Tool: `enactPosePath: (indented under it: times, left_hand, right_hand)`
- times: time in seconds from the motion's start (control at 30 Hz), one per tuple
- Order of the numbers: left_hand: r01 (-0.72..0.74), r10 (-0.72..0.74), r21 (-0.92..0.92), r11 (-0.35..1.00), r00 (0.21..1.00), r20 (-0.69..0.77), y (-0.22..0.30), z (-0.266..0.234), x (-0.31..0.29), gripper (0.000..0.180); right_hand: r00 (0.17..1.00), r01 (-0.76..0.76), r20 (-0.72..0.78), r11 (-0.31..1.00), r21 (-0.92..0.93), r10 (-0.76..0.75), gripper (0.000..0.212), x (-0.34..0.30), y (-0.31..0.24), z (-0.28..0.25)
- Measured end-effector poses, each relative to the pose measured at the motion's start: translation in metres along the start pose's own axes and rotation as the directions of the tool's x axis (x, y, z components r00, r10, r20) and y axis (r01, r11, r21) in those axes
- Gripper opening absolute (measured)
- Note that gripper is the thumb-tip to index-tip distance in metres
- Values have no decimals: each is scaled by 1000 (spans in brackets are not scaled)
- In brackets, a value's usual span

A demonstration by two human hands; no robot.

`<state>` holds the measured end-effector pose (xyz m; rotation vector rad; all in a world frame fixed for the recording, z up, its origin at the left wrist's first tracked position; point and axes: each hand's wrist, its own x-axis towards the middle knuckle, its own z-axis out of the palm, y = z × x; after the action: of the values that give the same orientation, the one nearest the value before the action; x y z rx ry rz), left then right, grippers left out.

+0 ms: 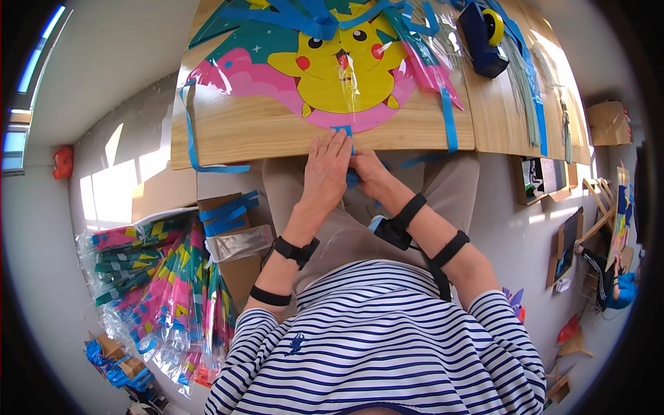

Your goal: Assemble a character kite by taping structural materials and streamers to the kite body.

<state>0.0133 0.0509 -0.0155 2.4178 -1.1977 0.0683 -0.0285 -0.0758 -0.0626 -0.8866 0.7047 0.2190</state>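
My left hand (326,164) lies over the table's near edge. Its fingers are stretched forward and flat, pressing beside a blue ribbon (344,129) at the lower rim of a kite (349,83). Printed on the kite is a yellow cartoon figure over pink and green; clear film shines on top. Close by on the right, my right hand (371,174) is closed at the edge, pinching blue ribbon that shows between the two hands. Its fingertips are partly hidden. More blue ribbon (315,21) is bunched across the kite's far part.
A wooden table (249,131) carries the kite, a dark blue tape dispenser (482,45) and bundled thin pale rods (523,97). Blue strips (451,124) hang over its edge. Packed colourful kites (162,277) in clear film are piled at left, near cardboard boxes. Someone in blue (626,287) is far right.
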Motion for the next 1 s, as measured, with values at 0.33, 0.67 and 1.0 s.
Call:
enactPosePath:
  times: [0.33, 0.67, 1.0]
  left_hand:
    - [1, -1, 16, 1000, 1000, 11, 0, -1, 3, 50]
    - [37, -37, 19, 999, 999, -5, 4, 3, 3, 51]
    - [50, -50, 33, 998, 999, -11, 5, 5, 1, 54]
  right_hand:
    - [1000, -1, -16, 999, 35, 2, 13, 0, 1, 2]
    - [1000, -8, -24, 998, -60, 6, 16, 5, 4, 0]
    - [943, 131, 56, 214, -968, -327, 20, -47, -31, 2]
